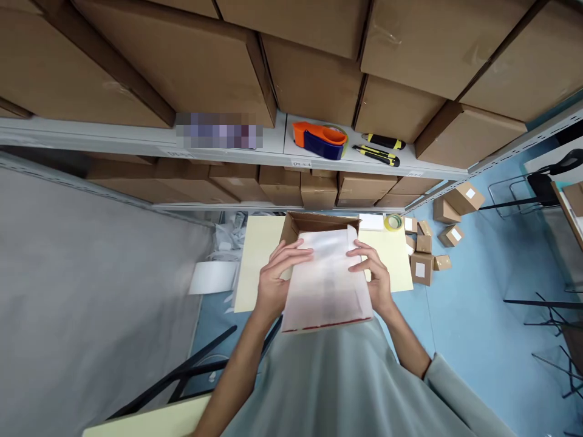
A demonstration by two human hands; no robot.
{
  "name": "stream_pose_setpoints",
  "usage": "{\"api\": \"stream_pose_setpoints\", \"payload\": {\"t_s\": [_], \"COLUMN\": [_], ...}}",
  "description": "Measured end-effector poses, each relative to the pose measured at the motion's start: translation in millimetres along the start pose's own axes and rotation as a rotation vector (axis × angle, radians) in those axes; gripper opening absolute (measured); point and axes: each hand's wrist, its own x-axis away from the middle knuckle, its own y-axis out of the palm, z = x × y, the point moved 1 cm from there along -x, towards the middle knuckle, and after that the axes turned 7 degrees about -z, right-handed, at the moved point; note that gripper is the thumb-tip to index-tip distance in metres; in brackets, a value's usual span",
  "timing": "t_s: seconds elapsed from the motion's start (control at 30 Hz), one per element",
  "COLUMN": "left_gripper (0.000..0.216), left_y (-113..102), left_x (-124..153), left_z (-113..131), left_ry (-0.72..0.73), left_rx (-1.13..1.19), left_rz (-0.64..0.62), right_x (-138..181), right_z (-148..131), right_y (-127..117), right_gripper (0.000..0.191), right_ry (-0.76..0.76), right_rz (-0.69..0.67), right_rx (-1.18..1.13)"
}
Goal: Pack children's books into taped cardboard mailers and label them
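Observation:
Both my hands hold a white, slightly see-through pouch (327, 282) by its two sides. A dark red line runs along its near edge. My left hand (274, 280) grips the left side, fingers lying over the top face and thumb hidden beneath. On the opposite side, my right hand (376, 276) has its fingertips on the upper right edge. Just beyond the pouch stands an open cardboard box (288, 229) on the cream tabletop (255, 258). The pouch covers much of the box, so whether its far end is inside I cannot tell.
A tape roll (393, 223) and a white stack (371, 222) sit at the table's back right. Above, a shelf (273, 141) carries cartons, an orange-and-blue tape dispenser (321, 139) and two utility knives (378, 155). Small boxes (421, 267) are on the floor at right.

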Motion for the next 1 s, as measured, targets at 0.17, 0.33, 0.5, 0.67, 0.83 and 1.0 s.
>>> {"api": "stream_pose_setpoints", "payload": {"t_s": [0.17, 0.33, 0.5, 0.67, 0.83, 1.0], "left_gripper": [0.056, 0.052, 0.031, 0.034, 0.036, 0.036], "left_y": [6, 5, 8, 24, 35, 41], "left_x": [8, 3, 14, 43, 56, 56], "left_z": [-5, -42, -99, -110, -104, -102], "left_ry": [-0.226, -0.226, -0.200, -0.181, -0.176, -0.163], "left_rx": [0.053, -0.294, -0.605, -0.616, -0.634, -0.648], "left_rz": [-0.042, -0.192, -0.310, -0.292, -0.237, -0.194], "right_x": [3, -18, -52, -68, -76, -96], "right_z": [16, 32, 25, 13, 33, 89], "right_y": [7, -12, -33, -17, 34, 83], "right_gripper": [0.036, 0.046, 0.039, 0.020, 0.013, 0.021], "right_ry": [0.296, 0.412, 0.228, 0.155, 0.246, 0.456], "right_rz": [0.083, 0.193, 0.093, -0.309, -0.730, -0.932], "right_rx": [-0.192, -0.224, -0.034, 0.258, 0.767, 0.892]}}
